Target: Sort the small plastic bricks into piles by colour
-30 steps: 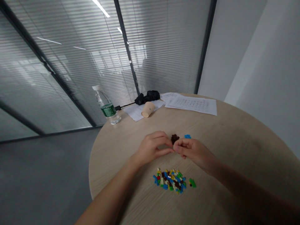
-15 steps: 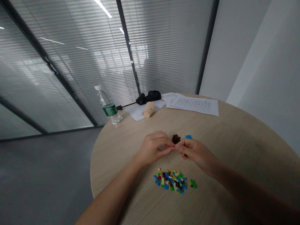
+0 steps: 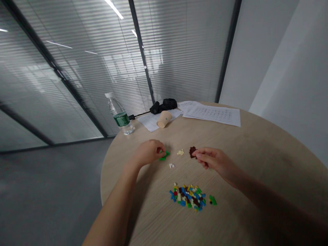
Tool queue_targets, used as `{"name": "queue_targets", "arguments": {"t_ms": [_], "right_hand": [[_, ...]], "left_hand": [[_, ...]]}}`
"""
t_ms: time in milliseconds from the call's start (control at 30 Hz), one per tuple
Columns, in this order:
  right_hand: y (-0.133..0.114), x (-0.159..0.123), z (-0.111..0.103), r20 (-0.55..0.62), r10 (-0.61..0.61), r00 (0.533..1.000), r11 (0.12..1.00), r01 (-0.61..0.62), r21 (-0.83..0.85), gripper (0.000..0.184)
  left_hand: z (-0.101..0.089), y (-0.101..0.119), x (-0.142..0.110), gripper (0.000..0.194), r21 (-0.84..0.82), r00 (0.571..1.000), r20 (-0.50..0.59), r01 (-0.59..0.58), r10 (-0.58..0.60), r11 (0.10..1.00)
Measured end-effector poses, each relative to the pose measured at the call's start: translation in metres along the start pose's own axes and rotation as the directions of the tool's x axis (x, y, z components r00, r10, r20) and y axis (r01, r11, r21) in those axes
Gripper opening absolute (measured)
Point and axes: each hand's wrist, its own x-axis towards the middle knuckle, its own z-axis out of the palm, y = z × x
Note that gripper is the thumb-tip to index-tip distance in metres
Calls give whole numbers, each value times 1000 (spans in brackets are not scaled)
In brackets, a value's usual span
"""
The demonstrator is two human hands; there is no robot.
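Note:
My left hand (image 3: pixel 151 151) is over a small pile of green toy bricks (image 3: pixel 166 155), its fingertips pinched down at the pile. What sits between them is too small to make out. My right hand (image 3: pixel 214 160) has thumb and forefinger pressed together at the edge of a dark brown brick pile (image 3: pixel 192 152); any piece in that pinch cannot be told. Between the hands lie a cream brick pile (image 3: pixel 180 152) and a few white bricks (image 3: pixel 172 165). Nearer to me is a mixed heap of coloured bricks (image 3: pixel 188 197), with green pieces (image 3: pixel 212 200) beside it.
At the back of the round wooden table (image 3: pixel 143 218) stand a water bottle (image 3: pixel 122 118) and a paper cup (image 3: pixel 164 119) lying on its side. Behind the cup is a black bundle (image 3: pixel 164 106) with a cord. Printed sheets (image 3: pixel 215 115) lie further right.
My hands, together near the brown pile before, have parted. The left has gone left to the green pile, uncovering the cream and white bricks. The right stays by the brown pile; blue bricks are now hidden.

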Motion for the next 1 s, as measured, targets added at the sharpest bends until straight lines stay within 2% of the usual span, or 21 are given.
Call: {"name": "queue_targets", "arguments": {"t_ms": [167, 367, 500, 600, 667, 700, 800, 900, 1000], "right_hand": [[0, -2, -1, 7, 10, 1000, 999, -9, -53, 27], [-1, -1, -1, 19, 7, 1000, 997, -6, -82, 26], [1, 0, -4, 45, -38, 998, 980, 46, -191, 26], [0, -4, -8, 122, -121, 985, 927, 156, -341, 24], [-3, -9, -12, 235, -138, 962, 854, 236, -464, 20], [-5, -12, -15, 317, -103, 943, 812, 264, -520, 17], [-9, -21, -23, 503, 101, 858, 771, 252, -585, 13], [-8, -25, -29, 564, 253, 786, 765, 195, -614, 17], [-5, -25, -30, 576, 261, 775, 745, 218, -631, 23]], "left_hand": [[0, -1, -2, 12, 19, 993, 77, 85, -86, 996], [1, -1, -2, 14, 18, 986, 92, 136, -137, 991], [-4, 3, -2, 20, 8, 985, 36, 167, -167, 986], [-5, 8, -2, 22, -38, 992, -27, 119, -120, 992], [-4, 12, -1, 21, -97, 998, -51, 26, -31, 995], [-2, 15, 0, 20, -126, 998, -56, -31, 24, 991], [4, 25, 1, 17, -182, 985, -55, -169, 162, 969], [8, 35, 1, 17, -193, 977, -17, -212, 213, 958], [10, 41, 2, 18, -179, 973, 16, -224, 231, 958]]}}
